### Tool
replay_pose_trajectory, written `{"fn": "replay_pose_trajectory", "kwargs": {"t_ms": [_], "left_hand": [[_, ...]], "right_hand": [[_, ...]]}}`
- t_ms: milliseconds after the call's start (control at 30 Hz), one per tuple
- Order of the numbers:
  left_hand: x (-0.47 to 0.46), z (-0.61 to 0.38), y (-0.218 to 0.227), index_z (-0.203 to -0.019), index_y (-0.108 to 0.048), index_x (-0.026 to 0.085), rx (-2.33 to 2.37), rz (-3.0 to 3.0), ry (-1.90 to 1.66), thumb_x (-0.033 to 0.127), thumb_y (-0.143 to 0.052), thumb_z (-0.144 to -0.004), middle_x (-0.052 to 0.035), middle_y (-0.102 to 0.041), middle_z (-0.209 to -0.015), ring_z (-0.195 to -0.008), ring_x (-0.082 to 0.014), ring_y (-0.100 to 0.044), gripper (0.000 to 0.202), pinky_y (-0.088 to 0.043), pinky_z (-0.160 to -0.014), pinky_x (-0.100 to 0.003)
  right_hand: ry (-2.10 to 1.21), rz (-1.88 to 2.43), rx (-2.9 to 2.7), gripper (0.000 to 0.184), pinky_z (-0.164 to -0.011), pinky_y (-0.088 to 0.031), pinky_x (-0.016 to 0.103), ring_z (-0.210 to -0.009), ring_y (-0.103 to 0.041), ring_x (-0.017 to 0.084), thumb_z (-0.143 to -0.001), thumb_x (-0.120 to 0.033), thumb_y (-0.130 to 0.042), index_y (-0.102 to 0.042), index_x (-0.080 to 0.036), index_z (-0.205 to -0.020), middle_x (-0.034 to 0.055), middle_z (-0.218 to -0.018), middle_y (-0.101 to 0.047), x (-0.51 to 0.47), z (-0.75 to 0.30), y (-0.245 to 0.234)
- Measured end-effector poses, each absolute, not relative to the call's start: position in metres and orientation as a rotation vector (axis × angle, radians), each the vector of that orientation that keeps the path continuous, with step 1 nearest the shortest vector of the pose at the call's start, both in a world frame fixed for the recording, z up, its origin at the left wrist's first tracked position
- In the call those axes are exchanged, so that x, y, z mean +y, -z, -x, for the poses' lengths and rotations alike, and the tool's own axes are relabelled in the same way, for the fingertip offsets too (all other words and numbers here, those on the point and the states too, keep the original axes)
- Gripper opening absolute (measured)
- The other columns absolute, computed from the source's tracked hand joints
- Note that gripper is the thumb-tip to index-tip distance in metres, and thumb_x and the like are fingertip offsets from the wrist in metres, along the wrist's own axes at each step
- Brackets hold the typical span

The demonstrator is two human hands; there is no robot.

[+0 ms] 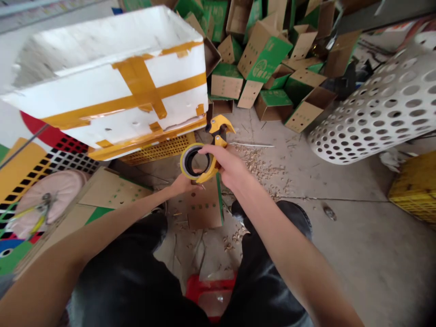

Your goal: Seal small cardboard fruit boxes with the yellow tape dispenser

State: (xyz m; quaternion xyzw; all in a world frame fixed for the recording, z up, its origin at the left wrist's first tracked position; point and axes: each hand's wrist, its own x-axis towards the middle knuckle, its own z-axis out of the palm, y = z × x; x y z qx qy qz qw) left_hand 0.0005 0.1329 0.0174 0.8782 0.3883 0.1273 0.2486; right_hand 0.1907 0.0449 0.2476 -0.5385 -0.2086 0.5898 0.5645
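My right hand (229, 162) is closed around the handle of a yellow tape dispenser (211, 170), thumb lying over the roll side. A roll of tape (184, 164) sits on the dispenser, its cutter end pointing away from me. Below it, between my knees, stands a brown cardboard box (205, 209) with a green side and small holes. My left hand (184, 184) is at the far edge of this box, fingers bent against it and partly hidden by the tape roll.
A taped white foam box (177, 106) stands ahead on a yellow crate (160, 150). Green-and-brown cartons (262, 54) are heaped behind. At right are a white perforated basket (381, 104) and a yellow crate (417, 186). Pliers (42, 209) lie on a pink round cushion (56, 193) at left.
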Motion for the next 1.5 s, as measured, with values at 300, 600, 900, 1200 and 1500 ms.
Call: {"fn": "replay_pose_trajectory", "kwargs": {"t_ms": [300, 600, 900, 1200, 1500], "left_hand": [[0.084, -0.017, -0.031, -0.15, -0.046, 0.018, 0.968, -2.724, 0.015, 0.062, -0.088, -0.07, -0.0233, -0.051, -0.157, -0.146, -0.0448, -0.045, 0.101, -0.021, -0.122, -0.078], [0.078, -0.036, -0.031, -0.14, -0.053, 0.013, 1.018, -2.842, 0.042, 0.075, -0.089, -0.06, -0.0247, -0.057, -0.139, -0.128, -0.0448, -0.055, 0.108, -0.04, -0.111, -0.054], [0.082, -0.052, -0.035, -0.138, -0.053, 0.024, 1.203, -2.664, 0.08, 0.065, -0.088, -0.072, -0.0198, -0.055, -0.143, -0.13, -0.0442, -0.055, 0.085, -0.044, -0.107, -0.057], [0.089, -0.049, -0.045, -0.132, -0.056, 0.02, 1.119, -2.651, 0.13, 0.043, -0.075, -0.093, -0.0161, -0.067, -0.131, -0.122, -0.0334, -0.066, 0.049, -0.05, -0.102, -0.042], [0.068, -0.036, -0.034, -0.148, -0.048, 0.022, 1.172, -2.704, -0.017, 0.067, -0.091, -0.065, -0.0187, -0.055, -0.149, -0.136, -0.0412, -0.052, 0.103, -0.041, -0.111, -0.056]], "right_hand": [[-1.26, 1.326, -0.505, 0.021, -0.058, -0.043, 0.025, -0.062, -0.053, 0.01, -0.062, -0.009, -0.08, -0.064, -0.019, -0.071, -0.0049, -0.065, -0.062, 0.042, -0.211, -0.253], [-1.201, 1.305, -0.52, 0.026, -0.058, -0.045, 0.024, -0.065, -0.057, 0.011, -0.054, -0.012, -0.083, -0.066, -0.018, -0.072, -0.0049, -0.067, -0.066, 0.042, -0.213, -0.252], [-1.245, 1.303, -0.507, 0.022, -0.055, -0.041, 0.024, -0.061, -0.054, 0.01, -0.057, -0.011, -0.082, -0.064, -0.018, -0.068, -0.0048, -0.064, -0.065, 0.043, -0.205, -0.254], [-1.231, 1.296, -0.487, 0.019, -0.055, -0.041, 0.025, -0.06, -0.054, 0.011, -0.06, -0.008, -0.079, -0.063, -0.017, -0.066, -0.0051, -0.06, -0.062, 0.044, -0.204, -0.251], [-1.194, 1.306, -0.507, 0.019, -0.057, -0.044, 0.025, -0.062, -0.056, 0.011, -0.06, -0.009, -0.079, -0.065, -0.018, -0.069, -0.0033, -0.065, -0.065, 0.039, -0.217, -0.249]]}}
